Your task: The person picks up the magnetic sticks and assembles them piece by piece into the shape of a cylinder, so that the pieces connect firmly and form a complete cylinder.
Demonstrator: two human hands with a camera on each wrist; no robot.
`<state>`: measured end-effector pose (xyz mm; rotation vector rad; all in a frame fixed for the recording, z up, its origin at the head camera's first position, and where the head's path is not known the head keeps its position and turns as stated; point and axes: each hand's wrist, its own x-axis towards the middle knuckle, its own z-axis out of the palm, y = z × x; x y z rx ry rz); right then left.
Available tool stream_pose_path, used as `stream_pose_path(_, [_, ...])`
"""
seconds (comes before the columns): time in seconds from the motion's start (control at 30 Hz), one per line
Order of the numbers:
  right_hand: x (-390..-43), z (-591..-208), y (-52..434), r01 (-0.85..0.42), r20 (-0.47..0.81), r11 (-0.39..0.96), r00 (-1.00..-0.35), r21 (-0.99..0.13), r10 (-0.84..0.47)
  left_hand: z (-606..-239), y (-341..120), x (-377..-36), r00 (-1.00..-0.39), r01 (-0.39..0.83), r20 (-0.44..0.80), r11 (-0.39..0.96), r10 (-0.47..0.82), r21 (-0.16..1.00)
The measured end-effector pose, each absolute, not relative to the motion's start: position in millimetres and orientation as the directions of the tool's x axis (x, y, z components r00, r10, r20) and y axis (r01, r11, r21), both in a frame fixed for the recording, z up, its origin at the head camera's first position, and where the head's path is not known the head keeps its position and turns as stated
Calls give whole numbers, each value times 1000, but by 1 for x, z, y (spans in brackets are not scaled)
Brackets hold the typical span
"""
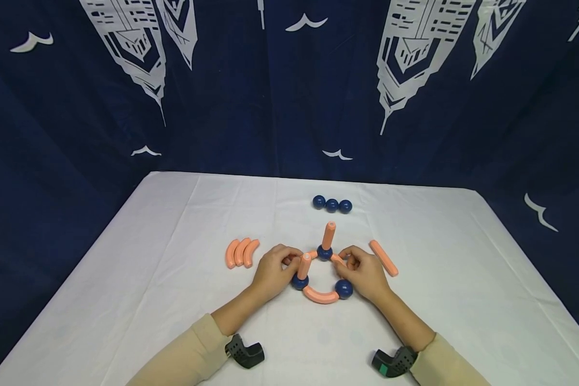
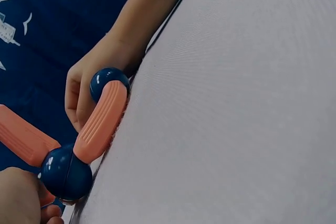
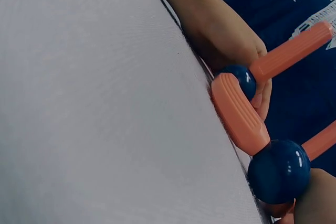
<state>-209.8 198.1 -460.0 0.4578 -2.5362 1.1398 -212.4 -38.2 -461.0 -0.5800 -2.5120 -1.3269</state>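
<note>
A small ring of toy parts lies near the middle of the white table, on its near half: three glossy dark blue balls joined by matte, salmon-coloured curved rods with fine ribbing along their sides. The nearest curved rod spans the left ball and the right ball; the far ball carries a straight upright rod, and a second upright rod rises from the left ball. The left hand curls its fingers round the ring's left side at that second rod, and the right hand pinches the curved piece on the right side. To the left lie three loose curved rods side by side; to the right lies one straight rod; farther back sit three spare balls touching in a row. The tablecloth looks smooth and faintly creased, and a navy curtain with white printed shapes hangs behind.
</note>
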Motion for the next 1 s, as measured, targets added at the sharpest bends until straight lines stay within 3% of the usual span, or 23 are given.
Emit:
stream_pose_path(0.17, [-210,-459,199,-335,392,665,-917,-667,-68,-462,-38,-214,-893,444,421,473,162,761])
stream_pose_path(0.33, [-212,-461,200,-312,412,689,-911,-654,-22,-462,-38,-213,-893,448,418,442,170,777])
stream_pose_path(1.0, [-211,-459,197,-336,449,705,-893,-624,-29,-463,-38,-213,-840,540,468,345,273,768])
